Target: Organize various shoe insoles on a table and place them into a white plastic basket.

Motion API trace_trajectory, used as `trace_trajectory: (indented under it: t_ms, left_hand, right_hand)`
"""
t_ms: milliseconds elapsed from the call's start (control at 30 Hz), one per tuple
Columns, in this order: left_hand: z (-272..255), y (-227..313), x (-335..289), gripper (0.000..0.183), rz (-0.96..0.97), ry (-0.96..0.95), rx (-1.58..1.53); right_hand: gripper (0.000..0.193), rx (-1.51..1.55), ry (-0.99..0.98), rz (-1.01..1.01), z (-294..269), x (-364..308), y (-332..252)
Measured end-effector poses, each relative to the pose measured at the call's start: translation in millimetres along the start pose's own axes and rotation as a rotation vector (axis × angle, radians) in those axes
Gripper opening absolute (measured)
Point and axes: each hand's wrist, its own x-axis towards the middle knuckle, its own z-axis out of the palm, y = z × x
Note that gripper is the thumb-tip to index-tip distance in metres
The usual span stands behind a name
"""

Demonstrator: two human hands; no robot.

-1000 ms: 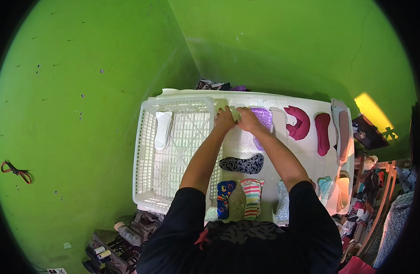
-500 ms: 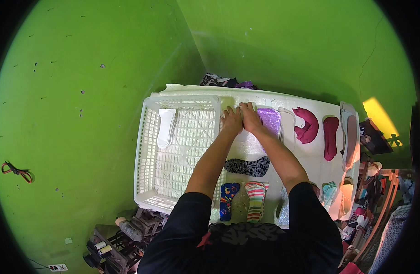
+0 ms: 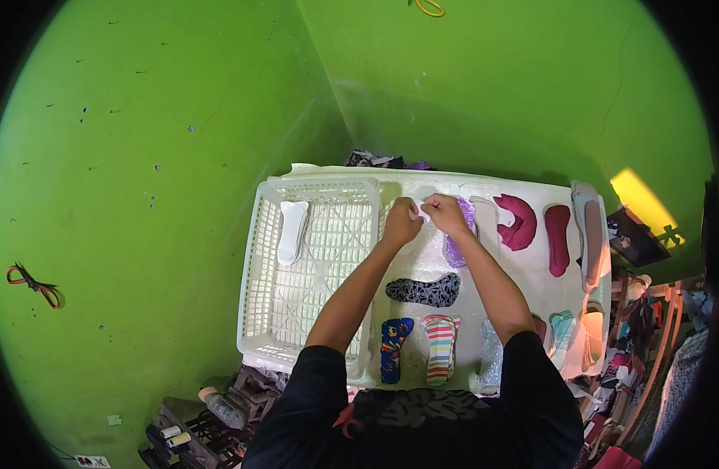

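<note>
Over the far middle of the table, my left hand and my right hand are close together, fingers pinched on a thin white piece. Most of that piece is hidden by the fingers, so its full shape does not show. Just right of my right hand lies a shiny purple stack of insoles, partly covered by the hand and wrist. A black insole with a pale line pattern lies crosswise between my forearms. White insoles rest inside the white plastic basket to the left.
Blue patterned insoles and striped insoles lie along the near edge. Maroon pieces and a tall stack of grey-beige insoles are at the right. Green walls rise behind the table; a cluttered rack stands at lower left.
My hands have lifted slightly and come together in a pinch, where before they lay spread on the table. The thin white piece now shows between them. The whole view has shifted a little.
</note>
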Motion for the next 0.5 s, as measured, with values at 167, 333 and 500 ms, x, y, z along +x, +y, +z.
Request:
trace_trajectory:
  t_ms: [167, 333, 500]
  left_hand:
    - [-28, 28, -31, 0.022, 0.037, -0.054, -0.392]
    - [-50, 46, -66, 0.021, 0.138, -0.119, -0.573]
    - [-85, 82, -106, 0.032, 0.048, -0.201, -0.642]
  right_hand:
    - [0.017, 0.233, -0.114, 0.039, -32, -43, -37]
    - [0.018, 0.286, -0.068, -0.036, -43, -92, -84]
    - [0.018, 0.272, -0.065, -0.155, -47, -134, -122]
